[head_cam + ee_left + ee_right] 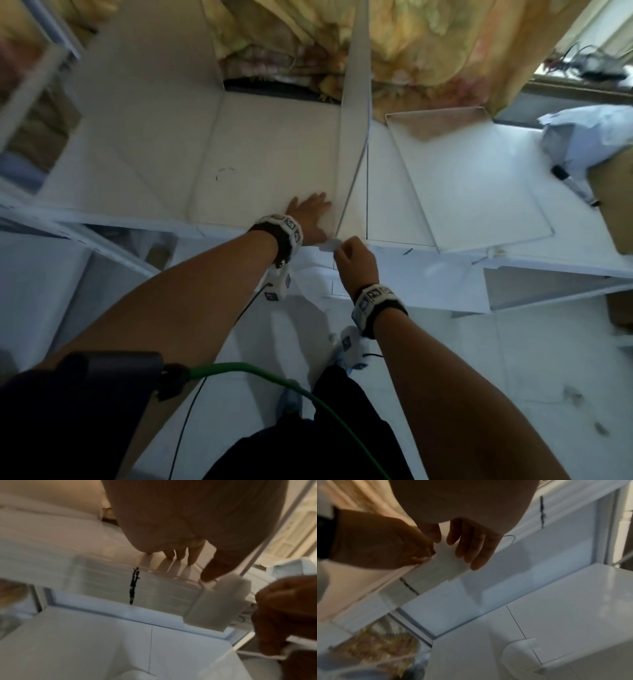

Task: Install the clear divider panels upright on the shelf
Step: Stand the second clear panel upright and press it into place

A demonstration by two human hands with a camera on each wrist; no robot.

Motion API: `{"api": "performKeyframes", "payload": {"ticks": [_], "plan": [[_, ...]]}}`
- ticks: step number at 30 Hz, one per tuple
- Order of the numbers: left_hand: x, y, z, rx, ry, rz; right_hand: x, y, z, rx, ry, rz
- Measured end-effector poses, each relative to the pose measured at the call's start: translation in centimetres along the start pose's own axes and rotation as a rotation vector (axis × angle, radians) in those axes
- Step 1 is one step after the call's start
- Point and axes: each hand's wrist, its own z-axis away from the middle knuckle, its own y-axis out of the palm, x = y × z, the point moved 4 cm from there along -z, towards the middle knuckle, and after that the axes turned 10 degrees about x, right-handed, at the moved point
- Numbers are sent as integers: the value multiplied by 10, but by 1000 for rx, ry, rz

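Left hand (310, 214) flat, fingers spread on shelf (267, 154) beside upright clear divider panel (354, 137), steadying base. Right hand (354, 257) pinches white clip (448, 559) at panel's near foot, likely seating it.

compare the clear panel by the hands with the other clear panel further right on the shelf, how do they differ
The panel by the hands stands upright on edge, running front to back; the panel to the right lies flat on the shelf. The upright one is being handled: the left hand rests spread on the shelf beside it and the right hand holds a small white clip at its front lower corner; nothing touches the flat one. Both are clear, thin sheets.
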Motion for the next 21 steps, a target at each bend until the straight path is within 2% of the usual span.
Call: {"api": "performKeyframes", "payload": {"ticks": [3, 6, 8, 10, 14, 16, 18, 20, 21], "plan": [[10, -10, 19, -115, -17, 547, -6, -25, -4, -124, 34, -194], [19, -31, 38, -262, -55, 906, -5, -61, -21, -226, 65, -403], [18, -53, 48, -342, -37, 1193, 8, -86, -34, -239, 48, -546], [8, -80, 58, -388, 9, 1456, 40, -104, -40, -181, 0, -661], [-32, -137, 76, -431, 191, 1567, 136, -130, -34, -20, -163, -803], [-54, -161, 89, -447, 283, 1515, 173, -139, -33, 48, -230, -803], [-69, -179, 91, -479, 365, 1472, 200, -140, -34, 124, -289, -783], [-87, -188, 94, -411, 455, 1553, 215, -135, -33, 196, -328, -790], [-94, -189, 99, -426, 466, 1625, 218, -131, -35, 222, -338, -803]]}}
